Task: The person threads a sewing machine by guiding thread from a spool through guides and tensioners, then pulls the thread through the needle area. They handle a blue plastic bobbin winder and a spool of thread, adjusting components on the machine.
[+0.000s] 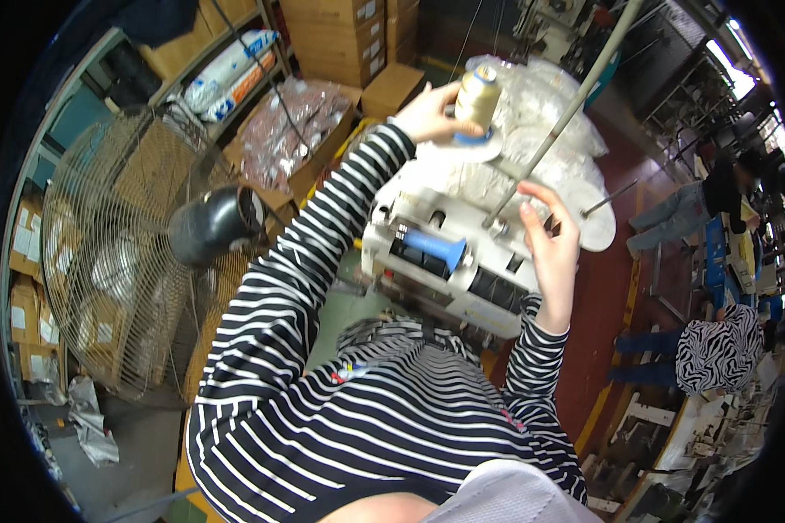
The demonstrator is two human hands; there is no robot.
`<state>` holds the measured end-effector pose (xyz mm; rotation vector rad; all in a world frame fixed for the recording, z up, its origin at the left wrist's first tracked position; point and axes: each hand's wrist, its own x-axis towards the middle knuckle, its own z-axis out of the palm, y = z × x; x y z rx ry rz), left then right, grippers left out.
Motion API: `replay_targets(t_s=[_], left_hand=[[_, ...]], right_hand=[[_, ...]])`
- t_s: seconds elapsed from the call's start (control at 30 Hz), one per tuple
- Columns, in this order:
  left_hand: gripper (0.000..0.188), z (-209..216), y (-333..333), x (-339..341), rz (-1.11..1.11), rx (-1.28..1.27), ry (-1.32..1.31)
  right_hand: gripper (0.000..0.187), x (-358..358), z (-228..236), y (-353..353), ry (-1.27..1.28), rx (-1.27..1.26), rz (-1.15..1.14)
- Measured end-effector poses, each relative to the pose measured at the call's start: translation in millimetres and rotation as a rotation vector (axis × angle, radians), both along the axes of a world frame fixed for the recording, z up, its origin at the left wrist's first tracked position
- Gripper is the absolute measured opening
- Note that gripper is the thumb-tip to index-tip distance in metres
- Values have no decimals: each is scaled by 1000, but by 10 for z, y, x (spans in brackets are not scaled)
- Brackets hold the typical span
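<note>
My left hand (429, 117) grips a cone of cream thread (477, 99) with a blue base, above a white machine (449, 301). Under the cone is a pale round disc (482, 152). My right hand (549, 240) is raised beside a long slanted pole (556, 131), its thumb and forefinger apart and nothing visible between them. Lying in a recess on top of the machine is a blue spool (434, 249). Another white disc (598, 228), with a thin spike, sits to the right of my right hand.
A large caged fan (122, 261) stands at the left. Behind it, an open carton (292, 131) holds plastic-wrapped items. White bagged material (545, 105) is heaped beyond the machine. Two people, one in a zebra-patterned top (720, 349), are at the right near machine tables.
</note>
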<state>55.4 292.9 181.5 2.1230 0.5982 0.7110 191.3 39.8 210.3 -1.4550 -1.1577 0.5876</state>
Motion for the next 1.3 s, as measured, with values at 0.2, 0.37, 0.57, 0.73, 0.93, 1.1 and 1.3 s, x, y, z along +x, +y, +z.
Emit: replay_targets(t_s=[0.2, 0.37, 0.57, 0.73, 0.93, 1.1, 1.3], left_hand=[[58, -476, 41, -643, 85, -164, -373], [38, -1048, -228, -1231, 259, -351, -281], [34, -1100, -569, -1140, 193, -449, -319], [29, -960, -827, -1023, 244, -406, -411], [25, -1394, -1236, -1352, 733, -332, -546], [23, -1824, -1742, -1577, 975, -440, -268], [34, -2045, -2488, -1346, 457, -113, 390]], right_hand=[[23, 116, -342, -364, 60, -105, -13], [22, 235, -667, -660, 219, -251, -77], [22, 270, -829, -763, 284, -304, -97], [24, 147, -874, -730, 325, -234, -90], [23, 119, -993, -855, 366, -249, -155], [22, 189, -1054, -994, 379, -287, -198], [22, 177, -1039, -977, 355, -297, -129]])
